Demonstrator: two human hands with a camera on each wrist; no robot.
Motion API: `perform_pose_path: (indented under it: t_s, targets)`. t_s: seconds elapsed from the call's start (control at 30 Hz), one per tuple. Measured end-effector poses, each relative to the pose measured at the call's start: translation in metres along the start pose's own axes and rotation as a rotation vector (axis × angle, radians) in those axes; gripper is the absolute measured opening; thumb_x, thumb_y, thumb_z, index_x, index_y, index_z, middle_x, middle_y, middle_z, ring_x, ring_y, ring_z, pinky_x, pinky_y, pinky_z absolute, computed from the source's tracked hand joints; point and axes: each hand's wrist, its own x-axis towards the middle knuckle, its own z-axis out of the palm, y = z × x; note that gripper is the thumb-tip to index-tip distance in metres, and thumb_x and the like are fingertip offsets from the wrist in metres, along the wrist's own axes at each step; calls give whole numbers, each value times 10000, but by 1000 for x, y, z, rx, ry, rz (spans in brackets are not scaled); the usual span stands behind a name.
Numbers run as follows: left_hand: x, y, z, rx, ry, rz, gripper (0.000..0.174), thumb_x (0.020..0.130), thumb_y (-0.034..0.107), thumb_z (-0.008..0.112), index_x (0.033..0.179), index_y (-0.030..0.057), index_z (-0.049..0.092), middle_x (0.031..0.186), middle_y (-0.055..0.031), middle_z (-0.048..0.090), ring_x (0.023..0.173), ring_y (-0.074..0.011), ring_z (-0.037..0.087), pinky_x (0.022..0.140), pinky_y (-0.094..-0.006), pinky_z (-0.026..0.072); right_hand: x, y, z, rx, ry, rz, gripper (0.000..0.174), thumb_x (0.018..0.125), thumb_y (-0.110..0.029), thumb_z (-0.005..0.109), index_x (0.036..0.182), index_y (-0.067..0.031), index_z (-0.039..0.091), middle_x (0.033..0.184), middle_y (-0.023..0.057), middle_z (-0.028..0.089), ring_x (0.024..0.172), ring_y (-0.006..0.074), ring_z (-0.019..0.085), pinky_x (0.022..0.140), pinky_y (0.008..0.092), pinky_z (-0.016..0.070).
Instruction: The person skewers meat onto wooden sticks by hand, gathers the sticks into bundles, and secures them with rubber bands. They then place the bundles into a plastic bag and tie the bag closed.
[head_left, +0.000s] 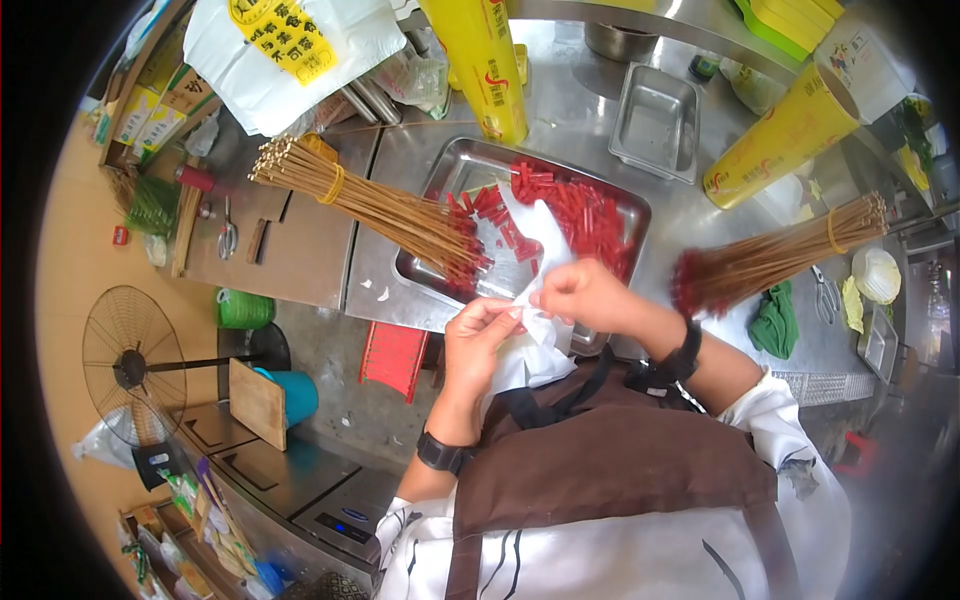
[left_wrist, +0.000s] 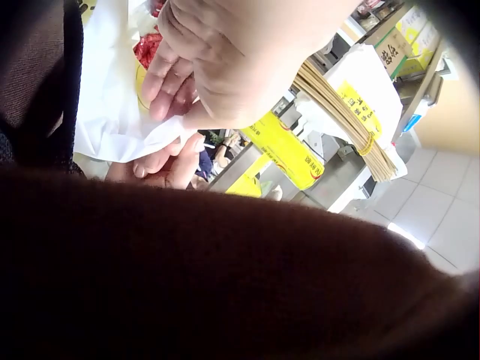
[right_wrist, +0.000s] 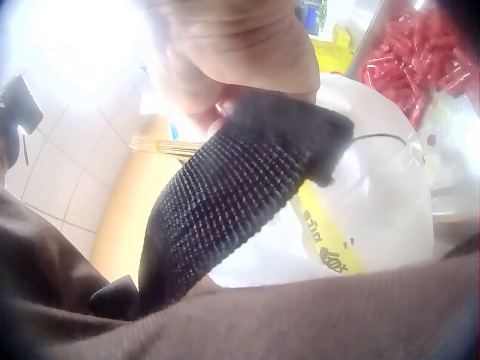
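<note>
Both hands meet at a white plastic bag (head_left: 545, 235) in front of the apron, over the near edge of a metal tray (head_left: 640, 200). The left hand (head_left: 478, 340) pinches the bag between thumb and fingers; in the left wrist view that hand (left_wrist: 232, 52) has its fingers curled at the white plastic (left_wrist: 112, 105). The right hand (head_left: 590, 295) pinches the bag just beside it, its thumb and fingertips close to the left ones. Red pieces (head_left: 585, 215) lie in the tray behind the bag. The right wrist view shows the right hand (right_wrist: 240, 45) partly behind a black wristband.
Bundled skewers (head_left: 380, 205) with red ends lie over the tray's left side; another bundle (head_left: 780, 255) lies to the right. Yellow rolls (head_left: 480, 70) stand behind, near an empty metal pan (head_left: 655, 120). A green cloth (head_left: 774, 320) and scissors (head_left: 826, 295) are at right.
</note>
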Motion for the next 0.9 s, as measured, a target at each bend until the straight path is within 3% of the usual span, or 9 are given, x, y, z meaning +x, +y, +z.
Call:
perform_pose_path:
  t_s: [0.13, 0.27, 0.4, 0.5, 0.63, 0.67, 0.77, 0.87, 0.9]
  targets:
    - [2, -2, -15, -454, 20, -53, 75, 891, 74, 547, 945, 28, 570, 886, -74, 630, 831, -177, 620, 757, -305, 505, 0, 17, -4, -285, 147, -166, 243, 786, -193, 622, 623, -22, 563, 540, 90, 536, 475, 150, 509, 467, 328, 393]
    - [0, -3, -41, -599, 160, -23, 119, 903, 108, 497, 965, 19, 548, 950, -106, 620, 909, -231, 613, 859, -375, 482, -10, 17, -18, -573, 322, -199, 188, 729, -175, 596, 615, -34, 547, 597, 149, 555, 533, 334, 543, 496, 410, 419]
    - [-17, -4, -88, -665, 107, 34, 223, 913, 120, 451, 1076, -8, 533, 1080, -138, 610, 1014, -269, 592, 924, -411, 454, -14, 31, -34, -571, 462, -164, 195, 747, -180, 579, 628, -28, 549, 599, 166, 548, 549, 333, 563, 509, 420, 428]
    - [-37, 8, -112, -527, 353, 1, 148, 904, 126, 480, 964, 6, 544, 1004, -130, 622, 957, -275, 607, 872, -409, 479, -13, 27, -48, -630, 629, -187, 202, 756, -182, 571, 641, -16, 557, 613, 176, 558, 554, 331, 571, 516, 410, 437]
    - [-64, 17, -145, -339, 419, 13, 146, 886, 120, 526, 979, 9, 551, 979, -114, 619, 918, -228, 610, 835, -366, 484, -8, 19, -61, -685, 661, -42, 214, 775, -188, 558, 660, -8, 574, 625, 185, 568, 559, 338, 577, 521, 401, 443]
    - [-68, 16, -146, -286, 470, 20, 154, 874, 116, 551, 984, 8, 556, 960, -101, 619, 899, -205, 608, 819, -347, 483, -4, 25, -57, -748, 707, -135, 230, 787, -199, 549, 658, -11, 576, 610, 176, 564, 564, 338, 578, 530, 411, 446]
    - [-83, 23, -142, 153, 433, 26, 179, 828, 98, 624, 977, 5, 590, 885, -56, 621, 819, -135, 587, 751, -289, 472, 1, 16, -47, -666, 633, -68, 249, 811, -232, 557, 690, -16, 588, 651, 170, 592, 621, 345, 594, 575, 425, 460]
    - [-95, 38, -118, 562, 356, -94, 174, 794, 86, 668, 939, -1, 625, 814, -21, 619, 748, -91, 558, 691, -249, 452, 2, 20, -44, -598, 442, -166, 251, 831, -278, 572, 794, -33, 606, 774, 170, 626, 723, 349, 608, 640, 427, 472]
    - [-93, 41, -110, 675, 329, -145, 167, 786, 83, 677, 922, -3, 635, 792, -12, 617, 728, -80, 548, 673, -239, 445, -6, 8, -43, -697, 340, -140, 311, 834, -318, 594, 956, -33, 606, 930, 178, 633, 826, 347, 609, 694, 426, 471]
